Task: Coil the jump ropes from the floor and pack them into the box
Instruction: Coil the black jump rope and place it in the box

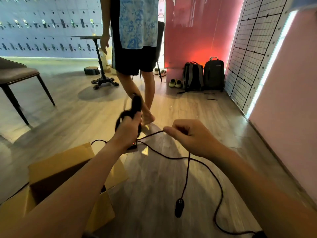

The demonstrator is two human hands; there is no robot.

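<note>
My left hand point(129, 128) grips a black jump-rope handle point(136, 103) together with a blurred bunch of coiled cord, held above the floor in the middle of the view. My right hand point(187, 134) pinches the thin dark cord point(205, 164) a little to the right, so a short stretch runs taut between my hands. The cord hangs down from my right hand to a black weight point(179, 207) just above the floor and loops across the boards to the lower right. An open cardboard box point(56, 169) stands at lower left, partly hidden by my left forearm.
A person point(135, 48) in a blue shirt and black shorts stands barefoot just beyond my hands. A chair point(18, 74) is at left, a pedestal table point(101, 69) behind. Two backpacks point(204, 75) and shoes point(175, 83) sit by the red wall. A pink wall runs along the right.
</note>
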